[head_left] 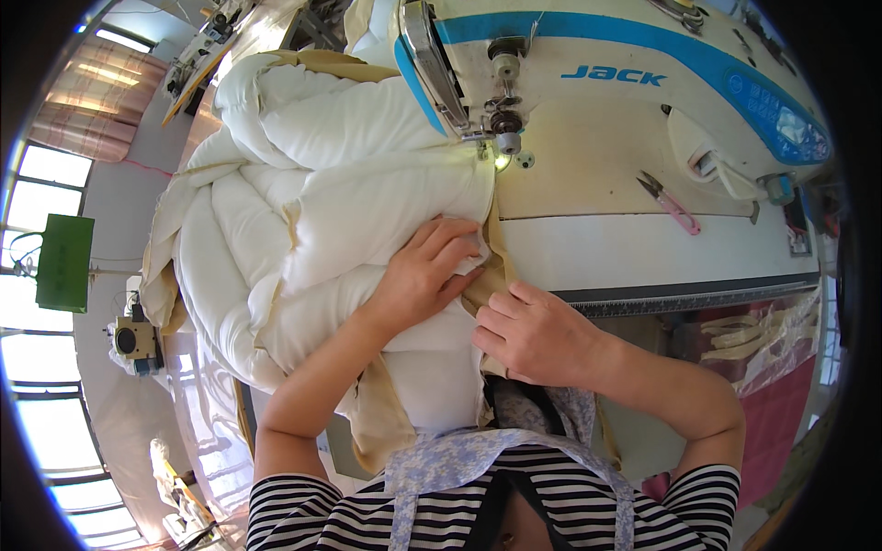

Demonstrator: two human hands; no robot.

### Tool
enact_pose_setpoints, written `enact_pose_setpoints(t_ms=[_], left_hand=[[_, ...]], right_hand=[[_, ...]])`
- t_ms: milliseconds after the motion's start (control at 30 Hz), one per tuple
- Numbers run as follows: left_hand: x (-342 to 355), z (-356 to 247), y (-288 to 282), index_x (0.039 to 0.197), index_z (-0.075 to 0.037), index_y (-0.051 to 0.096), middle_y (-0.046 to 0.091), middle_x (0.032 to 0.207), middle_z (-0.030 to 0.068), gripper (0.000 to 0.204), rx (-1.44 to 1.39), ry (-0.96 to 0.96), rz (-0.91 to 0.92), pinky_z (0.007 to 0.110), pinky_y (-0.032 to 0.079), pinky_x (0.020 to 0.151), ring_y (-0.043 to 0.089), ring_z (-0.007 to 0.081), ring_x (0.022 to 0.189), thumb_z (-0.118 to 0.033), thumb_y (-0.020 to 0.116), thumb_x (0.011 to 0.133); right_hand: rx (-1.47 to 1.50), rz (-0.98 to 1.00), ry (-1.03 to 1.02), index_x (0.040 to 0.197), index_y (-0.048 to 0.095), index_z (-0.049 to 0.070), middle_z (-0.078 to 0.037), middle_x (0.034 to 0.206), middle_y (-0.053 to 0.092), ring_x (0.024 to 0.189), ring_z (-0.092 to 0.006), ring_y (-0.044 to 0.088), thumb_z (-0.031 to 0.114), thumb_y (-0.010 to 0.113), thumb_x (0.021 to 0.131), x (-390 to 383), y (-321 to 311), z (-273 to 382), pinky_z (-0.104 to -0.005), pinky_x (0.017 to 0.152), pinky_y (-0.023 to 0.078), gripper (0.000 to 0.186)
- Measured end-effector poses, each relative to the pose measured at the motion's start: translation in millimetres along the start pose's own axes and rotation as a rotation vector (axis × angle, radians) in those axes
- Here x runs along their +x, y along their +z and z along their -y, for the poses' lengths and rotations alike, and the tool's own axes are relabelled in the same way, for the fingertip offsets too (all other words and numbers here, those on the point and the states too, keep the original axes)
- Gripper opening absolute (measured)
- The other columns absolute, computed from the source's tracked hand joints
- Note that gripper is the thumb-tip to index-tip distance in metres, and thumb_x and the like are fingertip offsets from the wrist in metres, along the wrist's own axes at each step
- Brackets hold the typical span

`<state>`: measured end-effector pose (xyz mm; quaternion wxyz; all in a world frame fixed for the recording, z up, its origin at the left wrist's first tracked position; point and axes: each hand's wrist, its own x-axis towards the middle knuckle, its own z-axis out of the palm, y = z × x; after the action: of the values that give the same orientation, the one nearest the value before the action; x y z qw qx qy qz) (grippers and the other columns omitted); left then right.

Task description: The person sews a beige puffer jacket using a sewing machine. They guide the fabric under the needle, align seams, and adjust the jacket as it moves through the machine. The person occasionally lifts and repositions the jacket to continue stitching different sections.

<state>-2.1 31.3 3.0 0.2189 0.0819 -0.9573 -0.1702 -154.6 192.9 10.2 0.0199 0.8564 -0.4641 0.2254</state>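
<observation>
A thick white padded quilt (358, 202) with beige edging fills the left of the sewing table and hangs toward my lap. Its right edge runs up under the presser foot (487, 151) of a white and blue sewing machine (597, 37). My left hand (430, 271) lies on the quilt near that edge, fingers curled and closed on a fold of the white cloth. Close by on the right, my right hand (528, 332) is closed on the beige edging strip (497, 266). The fingertips of both hands are partly hidden.
Pink-handled thread snips (671, 202) lie on the machine bed to the right. A dark ruler strip (689, 292) lines the table's front edge. Clear plastic (763, 331) and a dark pink cloth (776, 413) are at the right. Another machine (136, 338) stands far left, near the windows.
</observation>
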Motion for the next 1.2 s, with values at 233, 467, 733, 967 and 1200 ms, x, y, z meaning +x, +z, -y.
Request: enact_pose_setpoints(t_ms=[233, 467, 733, 967, 1200], left_hand=[[-9.5, 6.7, -9.8, 0.111, 0.001, 0.066, 0.067, 0.12, 0.013, 0.027, -0.289, -0.308, -0.079, 0.035, 0.052, 0.091, 0.064, 0.0299, 0.108, 0.005, 0.069, 0.085], [30.2, -16.8, -38.6, 0.106, 0.001, 0.066, 0.067, 0.123, 0.0103, 0.023, -0.025, -0.156, -0.047, 0.036, 0.049, 0.096, 0.064, 0.0306, 0.11, 0.005, 0.064, 0.083], [15.8, -14.5, -3.3, 0.098, -0.003, 0.064, 0.066, 0.12, 0.0076, 0.019, 0.127, 0.042, 0.124, 0.046, 0.047, 0.105, 0.059, 0.0316, 0.12, 0.0, 0.067, 0.08], [7.8, -0.7, -9.4, 0.102, -0.002, 0.064, 0.066, 0.123, 0.0089, 0.014, -0.131, -0.098, 0.116, 0.047, 0.045, 0.107, 0.061, 0.0324, 0.119, 0.004, 0.063, 0.09], [40.4, -14.6, -40.2, 0.106, -0.003, 0.065, 0.07, 0.114, 0.0062, 0.012, -0.181, -0.248, 0.089, 0.042, 0.043, 0.103, 0.065, 0.0259, 0.101, -0.002, 0.059, 0.095]], right_hand=[[-0.05, -0.173, 0.017, 0.083, 0.059, 0.006, -0.005, 0.089, 0.057, 0.093, -0.0219, 0.057, 0.01, 0.063, 0.076, -7.3, 7.4, -40.5, -0.0341, 0.092, 0.049, 0.009], [0.576, -0.136, 0.14, 0.083, 0.057, 0.008, -0.004, 0.083, 0.056, 0.084, -0.0243, 0.056, 0.007, 0.067, 0.07, 0.7, 30.0, -11.4, -0.0355, 0.076, 0.047, 0.016], [0.27, -0.168, 0.159, 0.095, 0.064, 0.008, -0.005, 0.094, 0.057, 0.093, -0.0231, 0.057, 0.016, 0.075, 0.066, -3.4, 26.3, -0.5, -0.0357, 0.082, 0.048, 0.032], [0.15, -0.154, 0.147, 0.089, 0.063, 0.007, -0.005, 0.088, 0.055, 0.089, -0.0232, 0.057, 0.008, 0.064, 0.075, -19.0, 11.9, -24.2, -0.0337, 0.081, 0.05, 0.014], [0.39, -0.186, 0.179, 0.085, 0.06, 0.008, -0.005, 0.087, 0.057, 0.084, -0.024, 0.058, 0.009, 0.073, 0.07, -6.2, 27.3, -12.4, -0.0348, 0.071, 0.051, 0.02]])
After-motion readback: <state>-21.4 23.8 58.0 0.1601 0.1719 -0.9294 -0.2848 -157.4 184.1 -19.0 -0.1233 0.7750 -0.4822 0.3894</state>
